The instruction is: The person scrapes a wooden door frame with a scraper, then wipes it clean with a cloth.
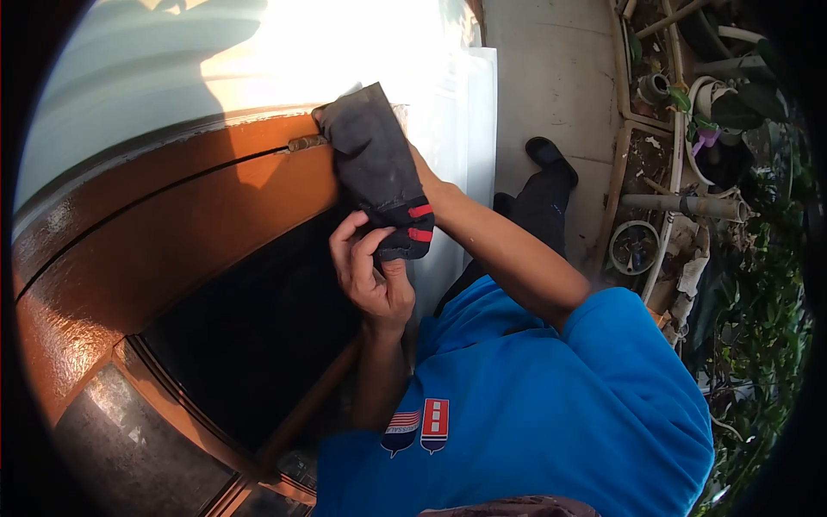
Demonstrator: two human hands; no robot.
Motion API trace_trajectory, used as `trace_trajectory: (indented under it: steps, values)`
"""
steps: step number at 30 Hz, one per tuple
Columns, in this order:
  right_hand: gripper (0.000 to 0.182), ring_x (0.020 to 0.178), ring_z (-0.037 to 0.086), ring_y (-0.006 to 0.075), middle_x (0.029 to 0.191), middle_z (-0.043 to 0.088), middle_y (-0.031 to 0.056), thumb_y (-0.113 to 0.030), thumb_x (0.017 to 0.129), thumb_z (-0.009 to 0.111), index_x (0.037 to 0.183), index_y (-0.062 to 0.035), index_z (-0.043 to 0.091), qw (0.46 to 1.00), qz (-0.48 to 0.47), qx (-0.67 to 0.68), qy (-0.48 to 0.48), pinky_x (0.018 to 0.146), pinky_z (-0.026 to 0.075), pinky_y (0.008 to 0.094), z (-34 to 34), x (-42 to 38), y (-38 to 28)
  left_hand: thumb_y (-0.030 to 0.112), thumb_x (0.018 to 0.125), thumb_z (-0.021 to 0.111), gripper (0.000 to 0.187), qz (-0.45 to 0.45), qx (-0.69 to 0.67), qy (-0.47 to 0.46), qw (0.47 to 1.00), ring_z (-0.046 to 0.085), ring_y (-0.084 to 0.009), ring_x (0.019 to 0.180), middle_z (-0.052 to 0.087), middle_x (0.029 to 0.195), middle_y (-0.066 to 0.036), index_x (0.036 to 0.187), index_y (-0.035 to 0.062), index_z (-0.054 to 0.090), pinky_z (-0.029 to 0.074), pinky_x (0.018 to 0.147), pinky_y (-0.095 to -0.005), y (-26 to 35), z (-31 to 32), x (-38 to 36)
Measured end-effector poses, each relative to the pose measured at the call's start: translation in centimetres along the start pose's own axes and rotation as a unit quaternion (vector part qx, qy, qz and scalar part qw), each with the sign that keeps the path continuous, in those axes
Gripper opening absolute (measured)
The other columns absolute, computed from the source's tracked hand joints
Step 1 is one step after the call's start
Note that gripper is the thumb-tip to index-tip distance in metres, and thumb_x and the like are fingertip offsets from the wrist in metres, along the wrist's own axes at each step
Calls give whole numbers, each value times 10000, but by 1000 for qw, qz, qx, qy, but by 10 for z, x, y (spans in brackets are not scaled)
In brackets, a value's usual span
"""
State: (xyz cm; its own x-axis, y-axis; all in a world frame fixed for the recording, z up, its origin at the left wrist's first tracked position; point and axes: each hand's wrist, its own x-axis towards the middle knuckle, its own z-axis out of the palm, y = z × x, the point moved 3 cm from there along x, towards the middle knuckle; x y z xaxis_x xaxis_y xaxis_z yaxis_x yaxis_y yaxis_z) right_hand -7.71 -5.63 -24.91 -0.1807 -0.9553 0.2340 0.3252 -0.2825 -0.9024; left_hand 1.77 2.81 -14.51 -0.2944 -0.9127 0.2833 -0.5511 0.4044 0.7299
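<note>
A black fabric pouch-like thing [370,155] with two red stripes near its lower end is held up before my chest. My left hand [370,271] has its fingers bent and pinches the lower edge by the stripes. Behind the black thing is my right hand [422,172], mostly hidden, with the wrist showing along its right side; it seems to support the thing from the back. What the black thing contains, if anything, cannot be seen.
An orange-brown wooden door or window frame [198,202] with a hinge [306,143] and dark panel [258,302] stands close on the left. White sheeting [481,129] hangs beside it. Along the paved walkway [551,77] are planters, a pipe [689,207] and green plants [758,345].
</note>
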Motion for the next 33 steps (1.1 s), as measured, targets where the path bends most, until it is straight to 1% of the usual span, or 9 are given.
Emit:
trace_trajectory:
  steps: [3,6,15,19,22,25,29,31,33]
  values:
    - [451,1077,623,330,1256,609,146,-152,915,558,1362,-109,517,995,-81,-57,7,910,516,354,-12,-1,33,106,945,600,171,-5,82,-72,994,611,-304,1065,580,1206,-199,1040,-23,662,493,921,-385,-3,10,5]
    - [508,1251,549,224,1417,533,108,-66,907,590,1406,-62,496,978,-26,-202,-55,1063,431,307,-27,-3,40,99,942,594,172,-30,86,-107,990,613,-321,1076,596,1208,-207,1044,-21,663,490,932,-396,-17,23,1]
    - [506,967,636,297,1143,603,82,-107,906,526,1397,-226,515,983,-118,-143,-18,801,545,381,-17,22,-5,73,959,571,178,-7,23,-39,999,606,-235,1087,542,1273,-186,1063,-47,652,510,885,-312,-6,13,2]
    - [599,1105,589,298,1249,612,117,-57,884,570,1462,-147,442,969,2,-243,-46,978,458,342,-26,6,27,75,953,568,184,-19,78,-89,993,616,-271,1081,566,1251,-195,1054,-52,654,512,901,-350,-15,24,7]
    - [601,1080,608,326,1220,621,130,-74,886,560,1471,-96,422,977,81,-193,-44,958,481,353,-37,-14,50,81,942,577,183,-42,82,-110,990,618,-315,1084,598,1223,-202,1046,-45,659,501,926,-386,-20,32,0]
    - [501,1059,612,334,1123,624,143,-86,889,560,1381,-22,495,987,-45,-134,75,938,486,375,-30,-35,69,81,940,581,179,-29,89,-122,988,619,-319,1084,606,1220,-201,1049,-36,662,497,925,-385,-19,34,-3]
    - [300,787,653,280,936,617,150,-118,834,603,1102,18,592,907,17,-416,-61,663,531,374,-14,-24,44,83,939,583,179,-17,77,-97,992,620,-319,1085,609,1225,-200,1051,-30,666,496,921,-388,-11,32,3]
    - [285,668,621,271,893,614,135,-120,804,606,1058,11,603,985,-64,-159,-27,560,501,362,-4,-33,78,84,939,584,180,-4,80,-83,993,621,-321,1082,602,1243,-200,1048,-29,670,497,919,-390,-8,30,9]
    - [267,743,605,264,952,607,129,-110,835,589,1082,-10,604,974,-34,-221,-35,632,502,344,9,-24,102,86,942,584,179,9,102,-71,992,621,-312,1082,598,1247,-199,1047,-30,671,499,915,-385,-7,27,12]
